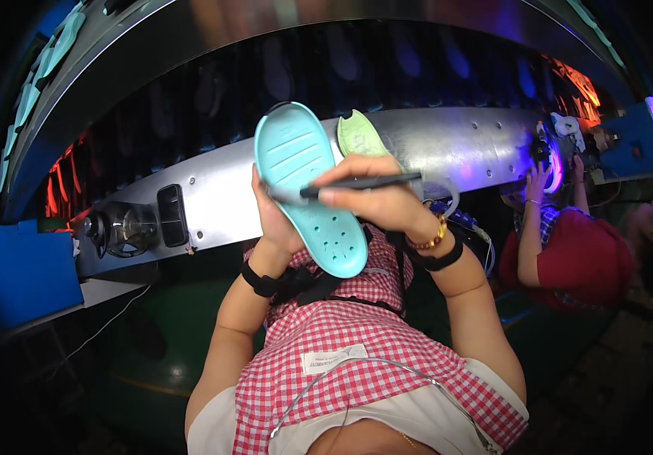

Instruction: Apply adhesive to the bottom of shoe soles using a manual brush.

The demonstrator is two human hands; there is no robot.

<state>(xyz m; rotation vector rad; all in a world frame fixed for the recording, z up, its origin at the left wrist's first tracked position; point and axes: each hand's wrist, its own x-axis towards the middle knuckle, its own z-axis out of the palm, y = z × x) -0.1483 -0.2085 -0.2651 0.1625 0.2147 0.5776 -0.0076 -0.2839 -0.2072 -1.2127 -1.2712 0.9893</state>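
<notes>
A turquoise clog-shaped shoe sole (296,144), grooved at its far end and dotted with holes at the near end, is held up over the bench's near edge. My left hand (275,216) grips it along its left side, fingers mostly hidden underneath. A slim black-handled tool (375,182), which looks like a brush, is closed in my right hand (368,193). Its blurred tip lies across the middle of the sole, close to my left thumb. Just beyond my right hand, a light green sole piece (359,134) lies on the bench, partly covered by that hand.
The metal bench (447,144) carries a glass jug (135,230) and a black tray (172,216) at left. Beyond it runs a dark rack with several soles, glowing red at both ends. A blue box (31,277) stands far left. At right, a co-worker in red (584,258) handles something.
</notes>
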